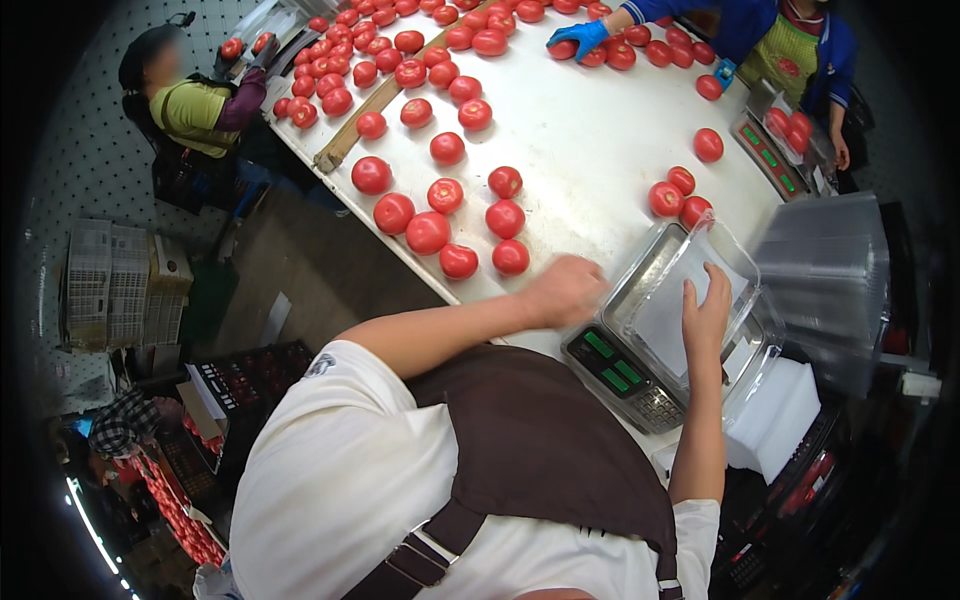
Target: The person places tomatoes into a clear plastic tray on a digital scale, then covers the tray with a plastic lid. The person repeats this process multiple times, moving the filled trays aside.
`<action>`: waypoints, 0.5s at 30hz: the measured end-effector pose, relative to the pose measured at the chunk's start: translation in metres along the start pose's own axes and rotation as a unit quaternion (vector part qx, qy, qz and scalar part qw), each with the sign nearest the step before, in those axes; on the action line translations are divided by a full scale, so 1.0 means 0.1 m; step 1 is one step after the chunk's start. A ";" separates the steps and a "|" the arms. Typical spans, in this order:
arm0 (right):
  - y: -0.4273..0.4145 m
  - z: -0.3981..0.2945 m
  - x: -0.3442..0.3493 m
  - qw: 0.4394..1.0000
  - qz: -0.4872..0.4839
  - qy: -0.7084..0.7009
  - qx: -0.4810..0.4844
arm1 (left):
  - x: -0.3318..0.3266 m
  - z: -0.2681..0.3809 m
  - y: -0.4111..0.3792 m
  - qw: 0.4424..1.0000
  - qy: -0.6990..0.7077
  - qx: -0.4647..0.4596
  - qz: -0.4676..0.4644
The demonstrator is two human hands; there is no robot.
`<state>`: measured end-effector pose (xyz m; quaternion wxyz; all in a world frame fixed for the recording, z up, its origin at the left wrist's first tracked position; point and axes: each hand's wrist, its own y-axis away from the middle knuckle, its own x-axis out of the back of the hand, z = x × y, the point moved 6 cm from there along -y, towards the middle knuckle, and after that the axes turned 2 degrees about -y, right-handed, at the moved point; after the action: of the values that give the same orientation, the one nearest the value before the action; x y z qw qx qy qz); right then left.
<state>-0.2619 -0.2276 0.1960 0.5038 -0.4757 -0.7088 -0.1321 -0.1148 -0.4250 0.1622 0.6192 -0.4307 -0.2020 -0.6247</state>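
Observation:
A clear plastic clamshell container (741,259) with a white liner sheet (664,322) in it lies on the metal pan of a digital scale (611,360). Over the container is my right hand (707,307), its fingers apart and nothing visible in them. My left hand (570,291) is by the scale's left side, blurred, with its fingers curled; whether anything is inside it cannot be seen. Left of that hand, several loose tomatoes (429,232) lie on the white table (570,150). Three more tomatoes (666,199) sit just beyond the scale.
A stack of clear plastic containers (821,285) and a stack of white sheets (776,416) stand to the right. A wooden strip (367,116) crosses the table. A blue-gloved co-worker's hand (581,37) touches tomatoes opposite, near another scale (769,154). Another person (199,112) holds tomatoes at far left.

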 end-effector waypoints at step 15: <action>-0.01 -1.70 -1.72 0.945 -0.240 -0.221 -0.015 | 0.12 -2.02 0.63 0.914 0.012 0.406 0.001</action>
<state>-0.1562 -0.4343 0.1293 0.2803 -0.3164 -0.8936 -0.1510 -0.1115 -0.6002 0.0439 0.7436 -0.1349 -0.4299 -0.4940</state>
